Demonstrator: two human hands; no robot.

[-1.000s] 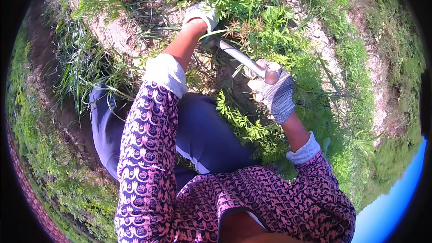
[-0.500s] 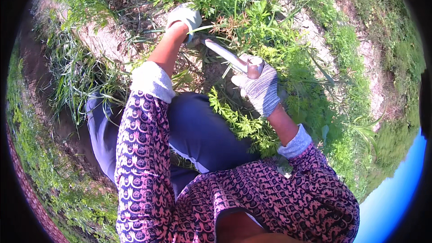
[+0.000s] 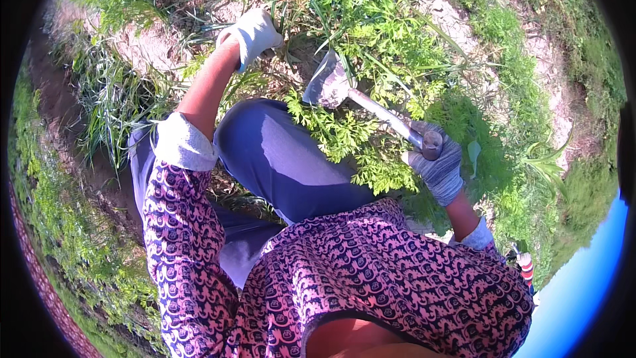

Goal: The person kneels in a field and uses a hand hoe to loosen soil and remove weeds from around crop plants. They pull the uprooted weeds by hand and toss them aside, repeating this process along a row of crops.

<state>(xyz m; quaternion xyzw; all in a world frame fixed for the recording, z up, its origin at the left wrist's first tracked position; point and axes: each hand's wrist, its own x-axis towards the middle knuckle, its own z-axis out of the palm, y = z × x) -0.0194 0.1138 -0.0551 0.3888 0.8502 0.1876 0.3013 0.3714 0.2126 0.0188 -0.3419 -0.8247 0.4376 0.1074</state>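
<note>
Right, so both hands are gloved and well apart, person crouching with one knee up in a leafy plot. Right hand (image 3: 437, 167), grey knit glove, is clamped around the far end of a short hoe (image 3: 384, 113); the handle's rounded butt sticks out past the fist. Hoe sits between the two hands, slanting up and leftward from the right fist, shaft pale and shiny. Its blade (image 3: 329, 81) is broad, metal, dulled by a coat of dirt, positioned just above the feathery plants (image 3: 387, 167) and near the raised knee (image 3: 275, 149). Can't tell if the blade is touching soil.

Left hand (image 3: 253, 36), whitish glove, is down by the grass and bare earth, back of the hand toward me, apart from the blade. Its fingertips are hidden, so can't say whether it's gripping anything; some thin grass blades lie right beside it.

Clothing: dark blue trousers, pink-and-navy patterned shirt (image 3: 358, 252), pale cuffs folded back on the forearms. Shadow falls over the greenery just beyond the right hand. Tangled long grass (image 3: 119, 119) lies over on the left, near the trousers; pale dry soil (image 3: 149, 46) shows above it. Broad-bladed plant (image 3: 546, 164) on the right, blue sky (image 3: 575, 292) at the lower right. Small red-and-white striped item (image 3: 525, 265) near the right shoulder, too tiny to identify.
</note>
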